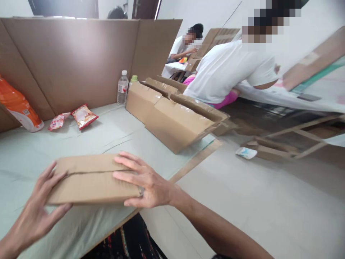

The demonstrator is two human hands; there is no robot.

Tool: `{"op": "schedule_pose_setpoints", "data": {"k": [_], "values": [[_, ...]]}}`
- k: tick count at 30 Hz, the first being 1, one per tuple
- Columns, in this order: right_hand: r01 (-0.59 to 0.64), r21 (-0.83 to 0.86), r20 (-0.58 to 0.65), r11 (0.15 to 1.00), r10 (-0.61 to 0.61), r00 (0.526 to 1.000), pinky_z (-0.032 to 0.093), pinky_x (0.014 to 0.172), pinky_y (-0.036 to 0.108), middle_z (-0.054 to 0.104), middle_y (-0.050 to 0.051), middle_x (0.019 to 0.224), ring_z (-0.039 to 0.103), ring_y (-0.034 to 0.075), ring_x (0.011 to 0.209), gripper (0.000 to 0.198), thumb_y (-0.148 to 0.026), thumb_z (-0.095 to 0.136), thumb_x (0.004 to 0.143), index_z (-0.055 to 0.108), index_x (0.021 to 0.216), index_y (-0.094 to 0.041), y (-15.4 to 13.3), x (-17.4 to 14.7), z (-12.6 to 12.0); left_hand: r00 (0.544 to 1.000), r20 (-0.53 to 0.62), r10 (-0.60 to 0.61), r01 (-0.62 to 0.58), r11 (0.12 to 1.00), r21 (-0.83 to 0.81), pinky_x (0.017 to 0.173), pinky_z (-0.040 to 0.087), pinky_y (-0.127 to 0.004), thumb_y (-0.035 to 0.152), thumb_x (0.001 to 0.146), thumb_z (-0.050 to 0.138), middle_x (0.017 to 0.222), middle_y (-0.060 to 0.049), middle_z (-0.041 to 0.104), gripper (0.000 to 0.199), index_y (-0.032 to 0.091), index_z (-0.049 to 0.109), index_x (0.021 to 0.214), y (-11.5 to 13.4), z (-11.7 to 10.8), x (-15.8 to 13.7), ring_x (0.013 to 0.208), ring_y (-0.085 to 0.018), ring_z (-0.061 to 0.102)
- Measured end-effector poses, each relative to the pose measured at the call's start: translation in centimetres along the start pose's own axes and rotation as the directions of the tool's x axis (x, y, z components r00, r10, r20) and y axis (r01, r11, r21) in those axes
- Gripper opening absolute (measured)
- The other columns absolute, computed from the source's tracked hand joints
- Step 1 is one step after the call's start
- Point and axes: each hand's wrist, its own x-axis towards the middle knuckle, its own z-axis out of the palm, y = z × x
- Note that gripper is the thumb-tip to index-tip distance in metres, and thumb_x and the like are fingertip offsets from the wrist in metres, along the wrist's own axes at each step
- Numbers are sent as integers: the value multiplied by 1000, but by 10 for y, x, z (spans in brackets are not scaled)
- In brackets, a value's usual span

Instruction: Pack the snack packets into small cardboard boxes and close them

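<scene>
A flat brown cardboard box (91, 187) lies between my two hands near the front of the table, its top flaps meeting along a dark seam. My left hand (40, 203) grips its left end, fingers on top and thumb along the front lower edge. At the right end, my right hand (142, 180) holds the box with its fingers spread over the top flaps and its thumb at the front corner. The underside of the box is hidden.
Cardboard panels (91, 61) wall the table's back. Before them are an orange bottle (21, 104), snack packets (84, 117) and a clear water bottle (123, 88). Open cardboard boxes (175, 118) line the right edge. A person in white (229, 68) sits beyond; a paper cup (246, 153) lies below.
</scene>
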Motion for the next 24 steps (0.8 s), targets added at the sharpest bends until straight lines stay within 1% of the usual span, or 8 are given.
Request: {"op": "schedule_pose_setpoints", "data": {"k": [3,4,6,9,13,20,22,24], "values": [[-183,-183,-138,966,159,978,48,120,61,55,22,156,44,38,155,61,-49,70,96,61,148,-18,23,-26,-18,986,130,106,-76,972,-223,128,38,-63,56,88,74,175,-11,34,68,30,58,150,3,47,93,161,-43,35],[-250,-246,-196,936,205,959,48,120,62,58,21,154,48,38,152,58,-48,69,96,62,147,-20,33,-31,-21,990,130,63,-25,959,-281,129,37,-62,57,84,78,174,-14,35,76,26,57,151,4,68,123,161,-43,33],[-391,-355,-300,849,292,908,47,120,63,62,17,150,52,40,147,52,-46,69,95,66,142,-23,56,-35,-23,996,85,-3,30,949,-312,119,51,-55,54,91,72,175,-18,32,83,23,41,162,10,113,175,157,-40,41],[-569,-453,-391,686,420,819,48,117,64,62,17,149,51,42,146,50,-41,69,93,68,139,-22,94,-22,-19,995,14,-101,100,948,-301,120,49,-58,43,102,63,175,-21,28,76,22,30,167,22,179,212,152,-38,47],[-670,-500,-390,549,548,740,50,112,63,56,21,154,45,44,147,54,-37,69,93,63,144,-18,146,23,-11,996,3,-87,85,972,-217,123,39,-70,40,100,72,168,-15,40,62,23,49,155,31,234,192,153,-41,42],[-783,-508,-378,358,724,576,49,107,56,56,25,151,44,44,144,50,-32,67,95,63,141,-13,218,90,-21,993,103,53,-46,997,-65,121,44,-66,39,100,72,162,-15,48,53,21,57,147,27,247,155,147,-38,49],[-789,-501,-377,356,731,570,46,110,58,53,29,155,43,45,144,55,-33,67,96,60,145,-10,215,88,-22,991,118,62,-60,998,-16,118,47,-64,39,100,72,159,-15,51,51,21,58,146,31,248,155,144,-37,52],[-768,-501,-382,400,694,610,40,114,65,41,33,164,39,48,149,65,-34,67,95,53,152,-6,199,74,-15,988,138,66,-71,997,38,115,51,-61,40,101,71,156,-14,54,48,21,59,143,39,249,152,139,-35,56]]}}
